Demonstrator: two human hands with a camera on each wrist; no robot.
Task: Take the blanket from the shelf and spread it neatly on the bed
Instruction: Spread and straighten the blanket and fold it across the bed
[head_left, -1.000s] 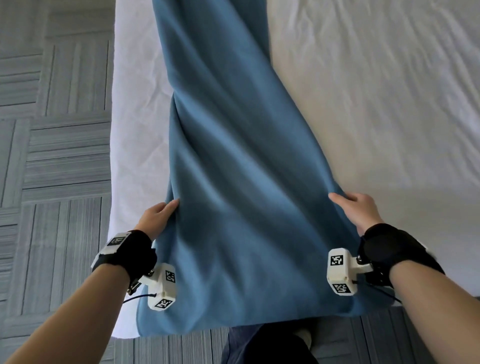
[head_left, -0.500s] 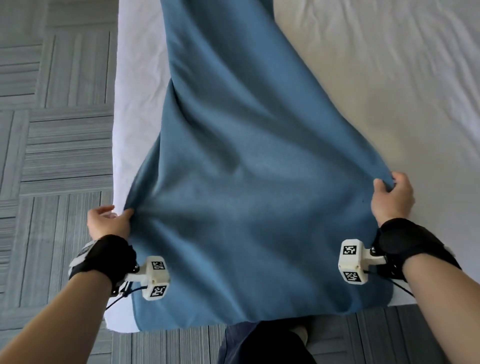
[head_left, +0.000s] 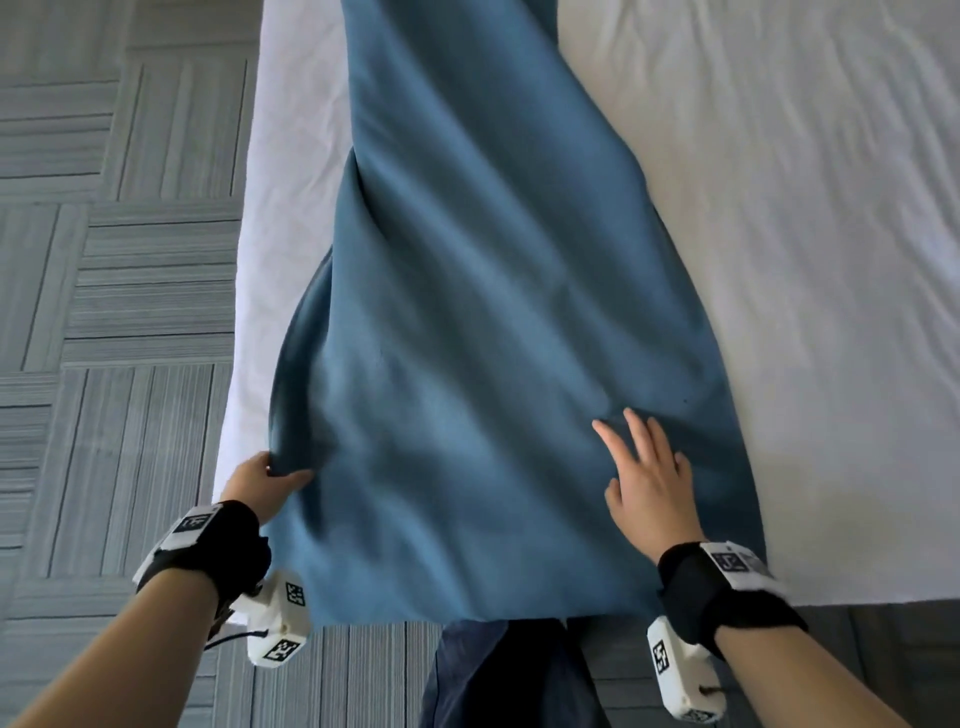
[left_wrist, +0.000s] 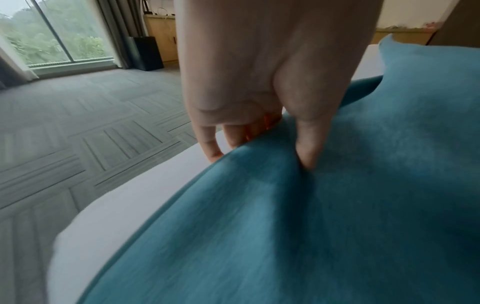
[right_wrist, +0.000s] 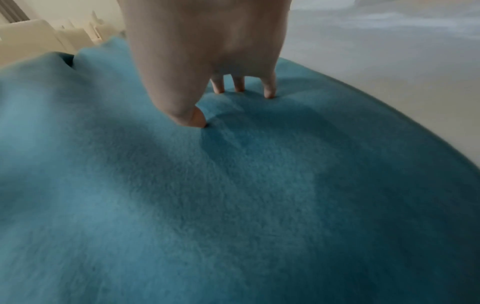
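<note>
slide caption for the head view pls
Left hand pinches the blue blanket's edge; right hand presses it flat on the bed.

The right hand presses its spread fingertips and thumb down on the blue blanket (slightly blurred), with the white bed showing beyond its curved edge.

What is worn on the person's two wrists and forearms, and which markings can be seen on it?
Both forearms are bare, without sleeves. Each wrist carries a black fabric wrist strap, left and right, with a white tag printed with a black square code on top. Under each wrist hangs a white boxy camera unit, left and right, bearing similar codes; a thin black cable leaves the left one.
</note>
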